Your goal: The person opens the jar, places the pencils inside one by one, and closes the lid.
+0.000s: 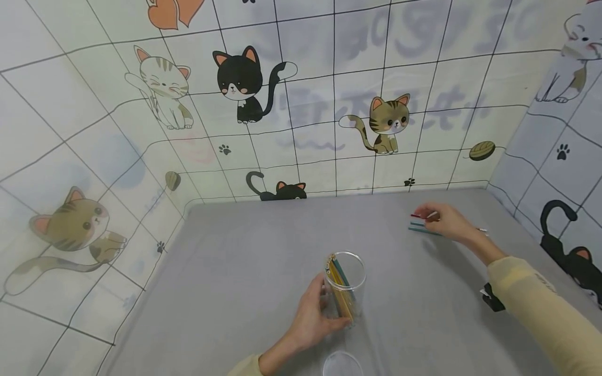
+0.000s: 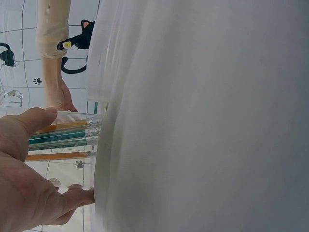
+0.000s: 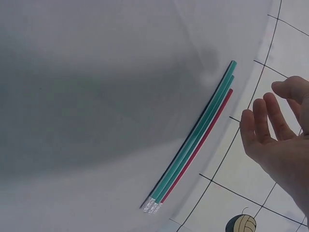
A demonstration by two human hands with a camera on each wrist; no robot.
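A clear cup (image 1: 359, 295) stands on the grey table, and my left hand (image 1: 312, 318) grips it low on its side. Several yellow and green pencils (image 1: 339, 290) lean inside it; in the left wrist view their metal-capped ends rest near the cup's base. At the back right, my right hand (image 1: 444, 222) is over two green pencils (image 3: 192, 141) and a red pencil (image 3: 197, 145) lying side by side. The right wrist view shows this hand with its fingers loosely bent and nothing between them, to one side of the pencils.
A clear round lid-like piece (image 1: 342, 364) lies at the near edge, just in front of the cup. Cat-printed cloth walls (image 1: 310, 104) rise behind the table and on both sides. A small black item (image 1: 491, 298) shows beside the right sleeve.
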